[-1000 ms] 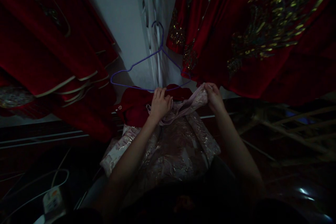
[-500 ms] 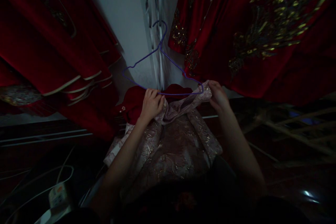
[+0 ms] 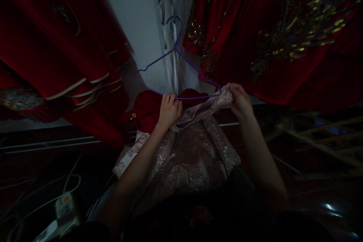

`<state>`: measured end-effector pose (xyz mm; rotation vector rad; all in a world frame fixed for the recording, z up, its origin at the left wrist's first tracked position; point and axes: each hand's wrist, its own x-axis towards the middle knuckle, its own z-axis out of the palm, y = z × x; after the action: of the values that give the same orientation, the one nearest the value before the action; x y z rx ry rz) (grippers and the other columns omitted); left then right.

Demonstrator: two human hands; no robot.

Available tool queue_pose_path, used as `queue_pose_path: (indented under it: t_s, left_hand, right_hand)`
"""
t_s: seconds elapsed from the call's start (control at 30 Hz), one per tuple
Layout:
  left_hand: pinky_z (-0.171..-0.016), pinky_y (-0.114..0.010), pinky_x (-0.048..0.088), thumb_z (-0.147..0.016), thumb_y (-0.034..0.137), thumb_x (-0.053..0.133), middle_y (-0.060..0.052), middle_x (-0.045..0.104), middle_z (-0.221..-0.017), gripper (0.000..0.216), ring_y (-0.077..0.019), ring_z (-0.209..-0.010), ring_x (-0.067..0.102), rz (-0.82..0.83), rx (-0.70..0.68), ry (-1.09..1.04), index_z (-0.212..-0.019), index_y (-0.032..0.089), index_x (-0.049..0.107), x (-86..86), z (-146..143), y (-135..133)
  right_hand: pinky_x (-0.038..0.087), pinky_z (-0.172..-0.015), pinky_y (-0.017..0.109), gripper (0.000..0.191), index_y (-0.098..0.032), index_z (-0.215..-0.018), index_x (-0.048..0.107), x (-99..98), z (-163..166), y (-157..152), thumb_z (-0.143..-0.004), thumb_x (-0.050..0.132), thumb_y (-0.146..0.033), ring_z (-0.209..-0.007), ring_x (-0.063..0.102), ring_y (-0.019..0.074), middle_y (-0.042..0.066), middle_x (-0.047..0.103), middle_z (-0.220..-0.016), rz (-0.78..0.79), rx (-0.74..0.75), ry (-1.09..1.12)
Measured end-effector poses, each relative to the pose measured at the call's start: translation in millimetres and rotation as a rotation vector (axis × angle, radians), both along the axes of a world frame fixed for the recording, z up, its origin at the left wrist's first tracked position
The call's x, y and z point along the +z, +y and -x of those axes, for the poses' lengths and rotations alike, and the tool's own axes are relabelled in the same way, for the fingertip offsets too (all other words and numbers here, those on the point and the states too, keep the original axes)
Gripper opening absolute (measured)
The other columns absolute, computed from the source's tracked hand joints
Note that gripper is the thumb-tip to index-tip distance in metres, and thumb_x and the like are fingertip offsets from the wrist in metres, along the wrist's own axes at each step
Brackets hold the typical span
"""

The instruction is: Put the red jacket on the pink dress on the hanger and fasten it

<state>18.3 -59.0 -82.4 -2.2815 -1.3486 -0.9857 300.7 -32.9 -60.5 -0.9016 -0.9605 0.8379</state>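
Note:
A purple wire hanger [image 3: 161, 59] stands hook up in front of me. My left hand [image 3: 169, 111] is closed around its bottom bar near the middle. My right hand [image 3: 241, 100] pinches the neckline edge of a pale pink brocade dress [image 3: 195, 155] with shiny thread. That edge lies by the hanger's right corner, and the right corner seems to be inside or against the cloth. The rest of the dress spreads over my lap. Dark red fabric [image 3: 144, 107] with a small pearl-like ornament lies behind my left hand.
Red garments with pale trim [image 3: 68, 90] hang at the left. A red garment with gold sequins [image 3: 306, 38] hangs at the right. A white panel [image 3: 124, 11] stands behind. A power strip [image 3: 66, 208] with a white cord sits lower left, and a wooden rack [image 3: 312, 140] is at the right.
My right hand has shifted slightly right and up, drawing the dress's neckline edge with it. The hanger and my left hand have moved slightly up; my left hand also slid a little right.

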Motion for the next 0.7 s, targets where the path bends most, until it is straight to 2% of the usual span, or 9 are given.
queue_pose_path:
  t_s: [0.1,0.2,0.3,0.37,0.43,0.57,0.7]
  left_hand:
    - [-0.101,-0.050,0.037,-0.092,0.030,0.041,-0.015,0.057,-0.108,0.030,-0.0291,-0.109,0.046,0.003,-0.013,-0.004,-0.088,0.014,0.067,-1.8,-2.2,0.1]
    - [-0.099,-0.050,0.037,-0.092,0.032,0.042,-0.014,0.056,-0.108,0.030,-0.0289,-0.109,0.045,-0.005,-0.036,-0.024,-0.087,0.015,0.067,-2.9,-9.0,0.7]
    - [-0.099,-0.050,0.037,-0.091,0.033,0.044,-0.014,0.055,-0.111,0.029,-0.0289,-0.110,0.043,-0.016,-0.064,-0.056,-0.087,0.016,0.067,-4.0,-18.9,1.1]
    - [-0.100,-0.051,0.036,-0.091,0.034,0.045,-0.014,0.054,-0.113,0.028,-0.0291,-0.112,0.043,-0.021,-0.071,-0.082,-0.087,0.017,0.067,-5.4,-25.2,1.0]
    - [-0.102,-0.053,0.035,-0.091,0.034,0.046,-0.014,0.054,-0.112,0.027,-0.0290,-0.112,0.043,-0.029,-0.061,-0.112,-0.087,0.017,0.067,-7.4,-28.9,0.4]
    - [-0.106,-0.055,0.031,-0.091,0.032,0.046,-0.013,0.055,-0.111,0.026,-0.0286,-0.114,0.044,-0.038,-0.041,-0.138,-0.088,0.017,0.067,-10.2,-21.6,-3.0]
    - [-0.109,-0.053,0.029,-0.092,0.031,0.045,-0.012,0.055,-0.121,0.024,-0.0271,-0.120,0.043,-0.023,-0.152,-0.073,-0.089,0.018,0.065,1.1,0.7,-3.3]
  right_hand:
    - [0.048,-0.061,0.026,0.034,-0.024,-0.084,0.059,7.8,7.3,-3.6,-0.069,0.071,-0.053,-0.065,0.057,0.0124,-0.003,0.061,-0.074,-0.052,-0.047,-0.155]
    - [0.049,-0.068,0.029,0.030,-0.024,-0.086,0.060,26.2,17.9,-3.7,-0.077,0.063,-0.053,-0.073,0.059,0.0148,0.000,0.063,-0.079,-0.172,-0.156,-0.453]
    - [0.049,-0.078,0.034,0.030,-0.023,-0.087,0.061,47.0,34.6,4.9,-0.083,0.056,-0.053,-0.084,0.059,0.0185,0.003,0.064,-0.086,-0.326,-0.245,-0.752]
    - [0.048,-0.083,0.036,0.031,-0.023,-0.088,0.060,54.8,49.3,14.4,-0.087,0.050,-0.052,-0.089,0.059,0.0202,0.004,0.064,-0.090,-0.380,-0.266,-0.865]
    - [0.047,-0.083,0.038,0.033,-0.023,-0.092,0.057,55.0,64.5,24.0,-0.091,0.043,-0.052,-0.089,0.059,0.0210,0.005,0.063,-0.091,-0.387,-0.270,-0.906]
    - [0.048,-0.083,0.040,0.034,-0.024,-0.103,0.052,42.0,85.4,34.3,-0.093,0.037,-0.053,-0.086,0.060,0.0209,0.006,0.063,-0.093,-0.339,-0.272,-0.880]
    - [0.049,-0.080,0.038,0.035,-0.025,-0.105,0.050,33.8,88.5,34.1,-0.091,0.040,-0.055,-0.082,0.062,0.0195,0.004,0.062,-0.093,-0.315,-0.272,-0.825]
